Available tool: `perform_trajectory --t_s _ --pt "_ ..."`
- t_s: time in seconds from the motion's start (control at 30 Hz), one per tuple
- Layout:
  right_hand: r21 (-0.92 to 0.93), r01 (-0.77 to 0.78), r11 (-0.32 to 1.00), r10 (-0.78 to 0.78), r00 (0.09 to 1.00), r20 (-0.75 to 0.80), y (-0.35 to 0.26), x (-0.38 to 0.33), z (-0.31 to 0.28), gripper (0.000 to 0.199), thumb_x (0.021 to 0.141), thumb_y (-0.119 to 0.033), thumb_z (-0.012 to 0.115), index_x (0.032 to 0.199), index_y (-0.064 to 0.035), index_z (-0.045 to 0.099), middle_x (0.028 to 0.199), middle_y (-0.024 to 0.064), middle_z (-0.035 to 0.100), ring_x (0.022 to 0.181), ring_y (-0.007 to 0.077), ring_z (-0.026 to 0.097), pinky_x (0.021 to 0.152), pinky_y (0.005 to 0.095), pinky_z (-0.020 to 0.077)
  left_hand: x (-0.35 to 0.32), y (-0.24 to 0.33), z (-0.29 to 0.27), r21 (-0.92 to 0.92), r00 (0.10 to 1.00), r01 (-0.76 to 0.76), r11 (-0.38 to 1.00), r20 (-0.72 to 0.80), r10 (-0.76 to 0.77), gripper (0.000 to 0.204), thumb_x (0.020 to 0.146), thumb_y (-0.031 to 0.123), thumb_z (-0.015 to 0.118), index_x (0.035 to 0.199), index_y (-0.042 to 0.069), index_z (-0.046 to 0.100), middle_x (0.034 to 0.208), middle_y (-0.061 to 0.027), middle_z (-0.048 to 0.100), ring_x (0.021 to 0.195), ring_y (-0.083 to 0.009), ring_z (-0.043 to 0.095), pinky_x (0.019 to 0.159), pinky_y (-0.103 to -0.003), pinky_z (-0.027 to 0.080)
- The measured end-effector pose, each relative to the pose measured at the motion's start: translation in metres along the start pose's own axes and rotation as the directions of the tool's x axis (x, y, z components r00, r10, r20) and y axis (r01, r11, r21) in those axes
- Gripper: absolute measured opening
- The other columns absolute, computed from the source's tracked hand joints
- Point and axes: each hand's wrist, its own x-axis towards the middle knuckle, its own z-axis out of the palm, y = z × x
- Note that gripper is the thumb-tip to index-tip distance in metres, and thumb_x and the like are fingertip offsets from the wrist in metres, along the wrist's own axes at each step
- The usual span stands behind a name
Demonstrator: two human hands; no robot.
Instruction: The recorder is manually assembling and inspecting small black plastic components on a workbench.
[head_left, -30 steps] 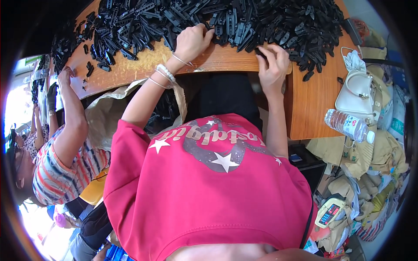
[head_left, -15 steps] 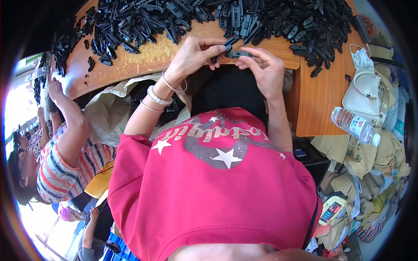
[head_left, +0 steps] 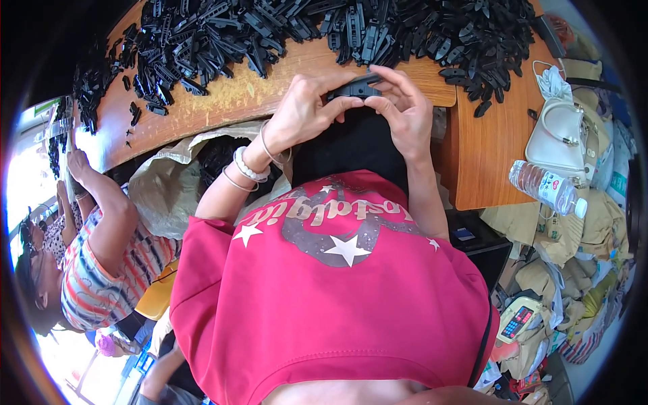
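Observation:
Both hands meet just off the near edge of the wooden table, around a black elongated plastic part [head_left: 358,88]. My left hand [head_left: 307,111] pinches its left end between thumb and fingers. On the other end, my right hand [head_left: 403,115] presses with thumb below and fingers above. Whether the part is one piece or two pieces fitted together cannot be made out, since fingertips cover both ends. Beyond my hands lies a large heap of long black plastic parts [head_left: 223,34]. To its right is a pile of smaller pointed black parts [head_left: 476,47].
A pale sack [head_left: 165,179] with black parts inside hangs at the table edge, left. At right are a white handbag [head_left: 560,145], a water bottle [head_left: 545,189], cardboard scraps and a scale [head_left: 518,320]. A co-worker's arm [head_left: 101,182] reaches the table at far left.
My hands held separate black parts, one in each, and have come together around a single part-like shape. The view has shifted slightly.

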Motion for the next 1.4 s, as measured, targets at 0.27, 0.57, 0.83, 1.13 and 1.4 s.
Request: perform_trajectory --t_s 0.27,0.57,0.83,1.13,1.4 --pt "-0.368 0.092 0.925 -0.096 0.995 0.007 0.019 0.017 -0.015 0.018 0.082 -0.007 0.065 0.099 -0.0009 0.063 0.078 0.0052 0.063 0.067 0.0118 0.061 0.058 0.0232 0.0454 0.016 0.0 -0.001 -0.242 0.974 0.225 0.944 0.03 -0.225 0.028 0.093 0.022 0.053 0.109 0.0 0.063 0.061 -0.0016 0.058 0.043 -0.0046 0.048 0.041 -0.018 0.037" --pt "-0.918 0.113 0.38 -0.224 0.974 0.028 0.031 0.023 -0.02 0.025 0.077 -0.022 0.068 0.089 -0.004 0.055 0.086 0.0134 0.053 0.08 0.0329 0.057 0.066 0.0417 0.0457 0.083 -0.03 0.001 0.446 0.925 -0.319 0.836 -0.047 0.378 0.017 0.077 0.008 0.062 0.093 0.008 0.058 0.082 -0.015 0.058 0.066 -0.0278 0.063 0.058 -0.036 0.05" --pt "-0.938 0.122 0.325 -0.339 0.941 0.005 0.036 0.011 -0.04 0.017 0.073 -0.005 0.063 0.088 -0.0018 0.054 0.085 0.0141 0.053 0.083 0.032 0.053 0.071 0.041 0.0432 0.089 -0.034 -0.01 0.702 0.766 -0.587 0.403 0.319 0.559 0.012 0.075 0.005 0.059 0.087 0.003 0.057 0.099 -0.0106 0.05 0.076 -0.0229 0.062 0.057 -0.032 0.051" --pt "-0.275 0.101 0.956 -0.152 0.973 -0.172 0.03 0.0 -0.042 0.015 0.087 -0.004 0.055 0.101 0.0024 0.057 0.091 0.003 0.05 0.063 0.0048 0.047 0.054 0.0198 0.0376 0.06 -0.008 -0.021 -0.552 0.995 0.083 0.83 0.008 -0.094 0.021 0.079 0.009 0.067 0.09 -0.002 0.053 0.075 -0.0136 0.066 0.046 -0.0078 0.052 0.046 -0.017 0.04" --pt "-0.062 0.058 0.996 -0.065 0.99 -0.126 -0.003 -0.001 -0.026 0.014 0.089 -0.008 0.056 0.098 -0.0023 0.064 0.073 0.0005 0.058 0.063 0.0051 0.054 0.057 0.0169 0.0415 0.038 0.012 0.008 -0.466 0.94 0.341 0.817 0.147 -0.309 0.021 0.083 0.009 0.062 0.101 -0.001 0.056 0.072 -0.0062 0.063 0.047 -0.0054 0.047 0.042 -0.018 0.033"
